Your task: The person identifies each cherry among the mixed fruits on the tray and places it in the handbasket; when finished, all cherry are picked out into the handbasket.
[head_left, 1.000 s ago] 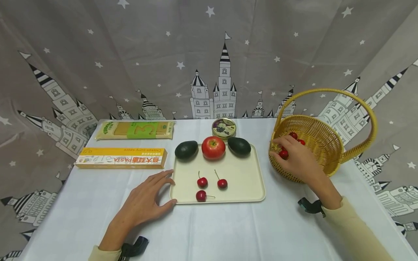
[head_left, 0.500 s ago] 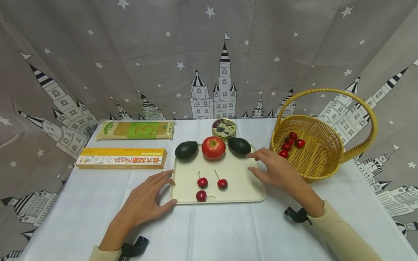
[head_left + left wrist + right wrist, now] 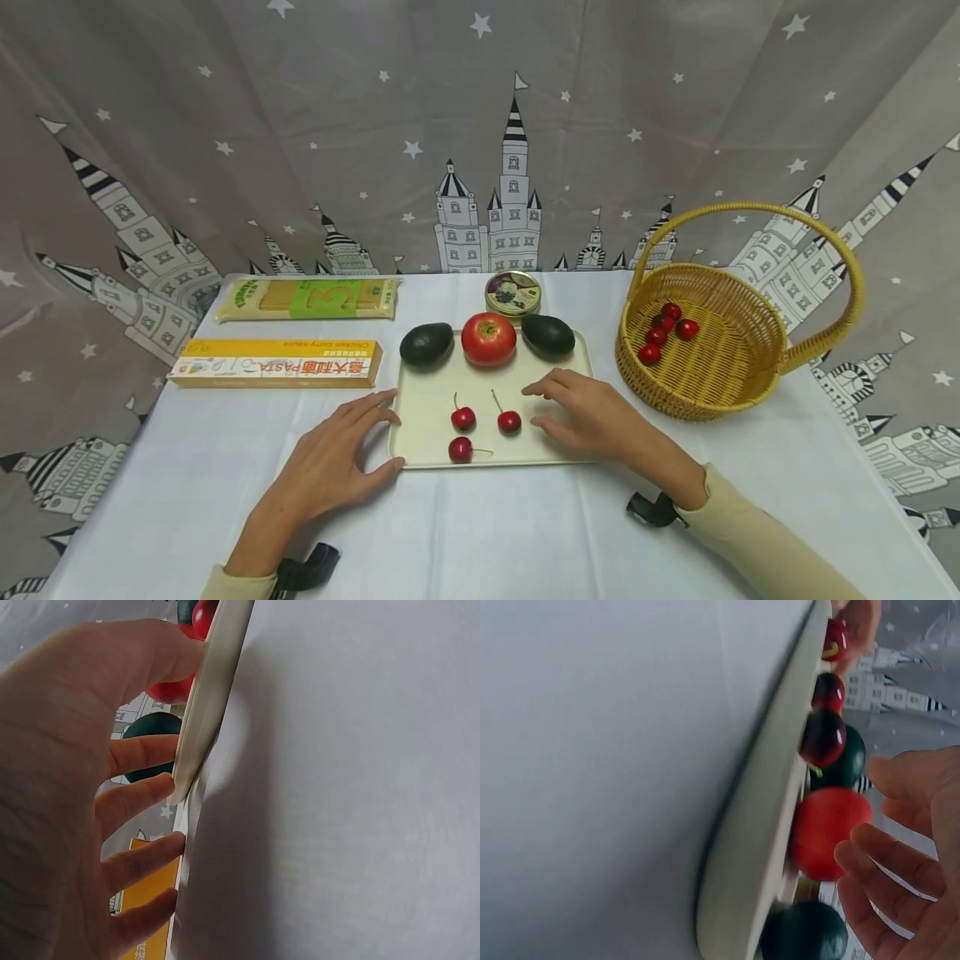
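Note:
My left hand rests at the left edge of a cream tray, its thumb and fingertips touching the rim. Over the tray's right part hovers my right hand, fingers loosely bent and nothing between them. Its fingertips point at a cherry with its stem up. Two more cherries lie left of that one, a rear cherry and a front cherry. Along the tray's back sit a left avocado, a red tomato-like fruit and a right avocado.
A yellow wicker basket with a tall handle stands on the right, holding several cherries. Behind the tray is a round tin. A noodle packet and a pasta box lie at the left. A castle-patterned curtain hangs behind.
My right hand has come out of the basket and moved left over the tray, toward the cherries. One cherry the hand hid shows in the basket. The left hand stays put.

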A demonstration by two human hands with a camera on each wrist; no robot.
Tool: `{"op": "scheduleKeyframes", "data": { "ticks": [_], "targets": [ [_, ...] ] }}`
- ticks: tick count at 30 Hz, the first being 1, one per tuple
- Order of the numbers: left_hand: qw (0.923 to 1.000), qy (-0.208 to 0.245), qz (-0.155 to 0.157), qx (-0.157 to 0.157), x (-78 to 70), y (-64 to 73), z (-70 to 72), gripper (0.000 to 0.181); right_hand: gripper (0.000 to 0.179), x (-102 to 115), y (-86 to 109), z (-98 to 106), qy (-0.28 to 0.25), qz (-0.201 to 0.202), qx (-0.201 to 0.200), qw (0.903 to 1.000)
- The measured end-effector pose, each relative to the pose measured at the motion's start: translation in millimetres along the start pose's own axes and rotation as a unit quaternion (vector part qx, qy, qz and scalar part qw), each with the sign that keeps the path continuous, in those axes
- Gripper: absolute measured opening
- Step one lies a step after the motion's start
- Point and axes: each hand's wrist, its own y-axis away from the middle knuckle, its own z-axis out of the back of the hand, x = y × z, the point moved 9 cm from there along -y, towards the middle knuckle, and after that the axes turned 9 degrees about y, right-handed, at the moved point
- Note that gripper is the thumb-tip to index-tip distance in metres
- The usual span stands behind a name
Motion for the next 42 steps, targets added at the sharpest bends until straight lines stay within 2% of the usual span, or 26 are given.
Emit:
{"op": "scheduleKeyframes", "data": {
  "ticks": [8, 17, 25, 31, 35, 42],
  "targets": [
    [1.0, -0.001, -0.006, -0.001, -0.4, 0.1, 0.5, 0.051, 0.04, 13.5, -7.7, -20.5, -0.003, 0.004, 0.056, 0.9984],
    [0.9999, 0.0, -0.01, -0.005, -0.1, -0.1, 0.5, 0.05, 0.029, 23.9, -15.3, -26.2, 0.005, 0.018, 0.048, 0.9987],
    [1.0, 0.0, -0.008, -0.004, -1.6, 0.2, 1.2, 0.049, 0.022, 25.5, -15.6, -35.6, -0.02, 0.019, 0.071, 0.9971],
    [0.9999, 0.0, -0.01, -0.007, -2.4, -0.2, 2.3, 0.049, 0.021, 25.0, -15.1, -37.2, -0.008, 0.017, 0.08, 0.9966],
    [1.0, -0.002, -0.007, -0.004, -2.1, -0.5, 1.1, 0.049, 0.022, 24.3, -13.5, -33.1, 0.004, 0.017, 0.069, 0.9975],
    [0.9999, -0.002, -0.01, -0.007, -1.6, 0.3, 2.1, 0.05, 0.024, 18.6, -9.4, -15.4, 0.016, 0.022, 0.015, 0.9995]
  ]
}}
